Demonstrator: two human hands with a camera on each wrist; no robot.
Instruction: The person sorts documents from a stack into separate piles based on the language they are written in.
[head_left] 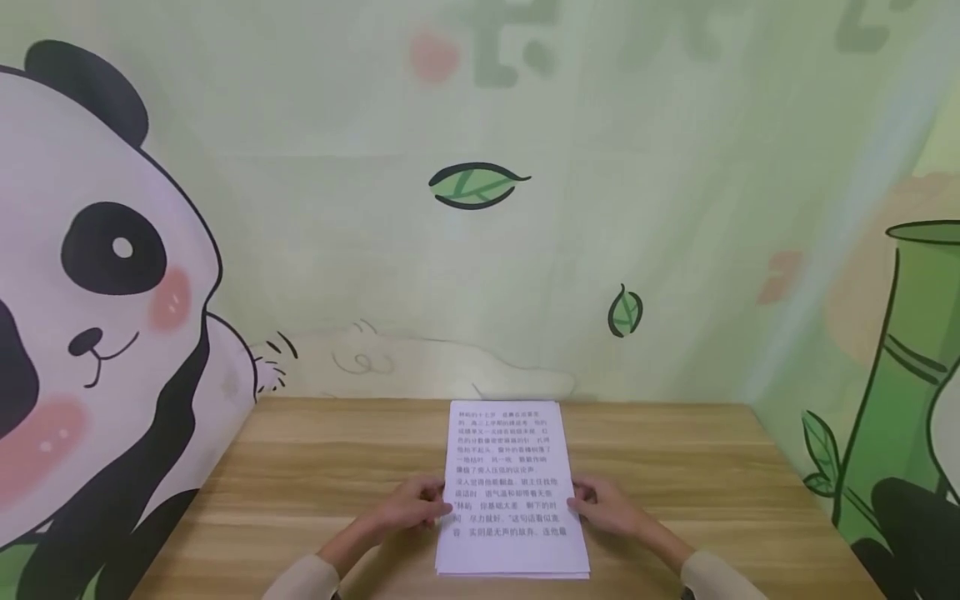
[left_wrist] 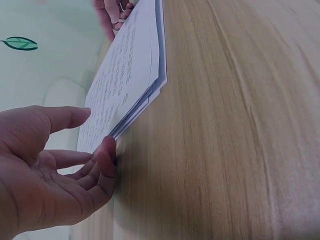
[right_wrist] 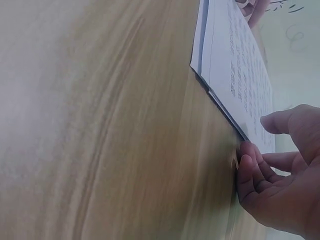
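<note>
A stack of white paper sheets (head_left: 510, 554) printed with dark Chinese characters lies upright to the viewer at the middle of the wooden table. On its left long edge, my left hand (head_left: 411, 504) holds the sheets, thumb over the top side and curled fingers at the edge, as the left wrist view shows for the hand (left_wrist: 55, 170). My right hand (head_left: 609, 504) holds the opposite edge in the same way; in the right wrist view this hand (right_wrist: 285, 175) has its fingertips right at the stack's side. The near edges of the sheets (right_wrist: 205, 75) are slightly uneven.
The wood-grain table (head_left: 300, 467) reaches back to a pale green backdrop (head_left: 337, 233) with a cartoon panda (head_left: 112, 350), leaves and a bamboo stalk (head_left: 892, 358). Light sleeves (head_left: 303, 579) cover both forearms near the table's front.
</note>
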